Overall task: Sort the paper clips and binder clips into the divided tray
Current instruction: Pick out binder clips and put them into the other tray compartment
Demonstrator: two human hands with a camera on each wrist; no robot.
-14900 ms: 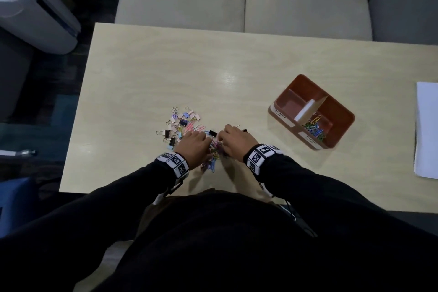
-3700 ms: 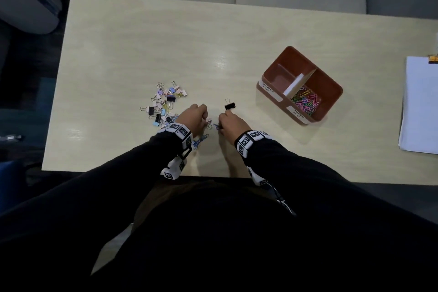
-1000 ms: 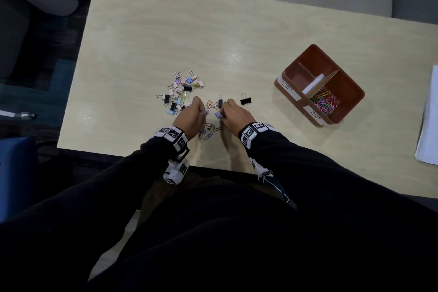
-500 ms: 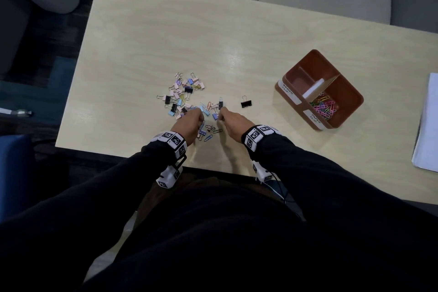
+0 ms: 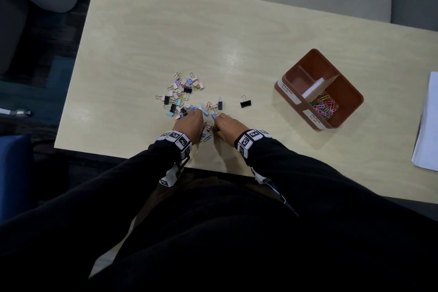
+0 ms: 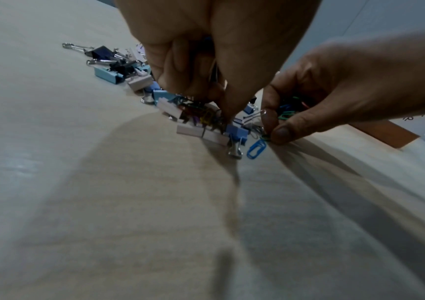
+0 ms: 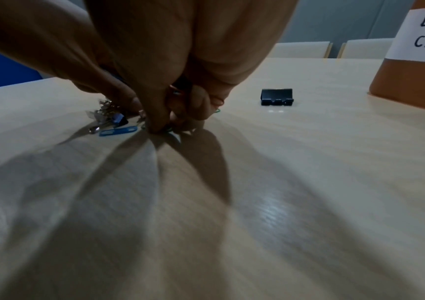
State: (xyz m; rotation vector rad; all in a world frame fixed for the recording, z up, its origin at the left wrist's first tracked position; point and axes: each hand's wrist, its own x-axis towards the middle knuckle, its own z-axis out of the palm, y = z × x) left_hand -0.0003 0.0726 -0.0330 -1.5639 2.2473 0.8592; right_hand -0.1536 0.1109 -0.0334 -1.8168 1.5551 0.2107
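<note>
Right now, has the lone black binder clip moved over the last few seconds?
No. The black binder clip lies at the same spot just left of the tray; only the camera has shifted.

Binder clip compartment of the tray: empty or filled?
Empty. The binder clip compartment shows only bare brown floor, while coloured paper clips lie in the other compartment.
</note>
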